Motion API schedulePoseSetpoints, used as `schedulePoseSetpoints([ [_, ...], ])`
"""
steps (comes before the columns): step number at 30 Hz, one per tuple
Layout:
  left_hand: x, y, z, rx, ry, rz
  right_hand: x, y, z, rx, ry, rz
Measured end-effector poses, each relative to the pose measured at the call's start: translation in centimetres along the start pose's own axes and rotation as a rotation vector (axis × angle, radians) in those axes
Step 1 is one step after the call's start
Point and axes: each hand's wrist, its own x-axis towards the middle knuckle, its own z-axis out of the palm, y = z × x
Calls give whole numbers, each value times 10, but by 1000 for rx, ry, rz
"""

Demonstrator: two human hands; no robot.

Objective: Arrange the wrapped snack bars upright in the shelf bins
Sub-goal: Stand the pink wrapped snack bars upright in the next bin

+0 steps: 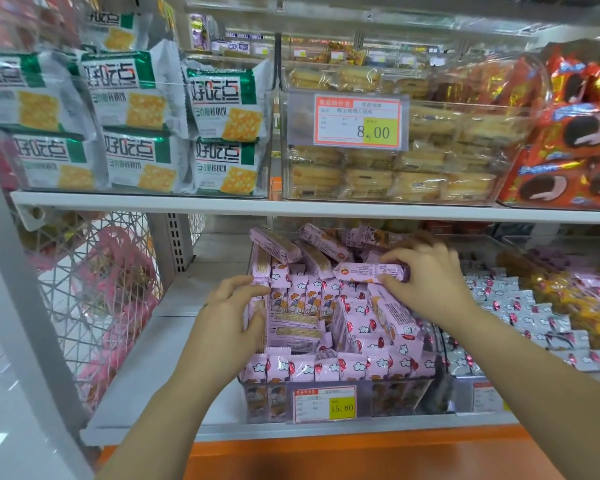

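A clear shelf bin [406, 393] on the lower shelf is full of pink wrapped snack bars [361, 327]; a front row stands upright, those behind lie jumbled. My right hand [430, 282] grips one pink bar [364, 271] held level above the pile at the bin's middle. My left hand [236, 313] is at the bin's left side, thumb and fingers holding an upright stack of bars [258, 306] against the wall.
A neighbouring bin of silver-wrapped bars [520, 317] stands right of the pink one. The upper shelf [187, 202] carries cracker packs, a clear biscuit box and red pie packs. A white wire basket [94, 292] hangs at the left. An orange ledge [326, 455] runs below.
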Motion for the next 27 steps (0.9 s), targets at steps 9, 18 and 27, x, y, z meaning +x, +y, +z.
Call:
schedulePoseSetpoints([
  [9,-1,0,-2,-8,1,-8,-3,-11,-3,-30,-23,-31],
  [18,-2,-5,-10,-12,27,-20,-17,-60,-9,210,-126,-277],
  [27,-1,-6,-16,-100,41,-28,-9,-113,35,738,-680,62],
])
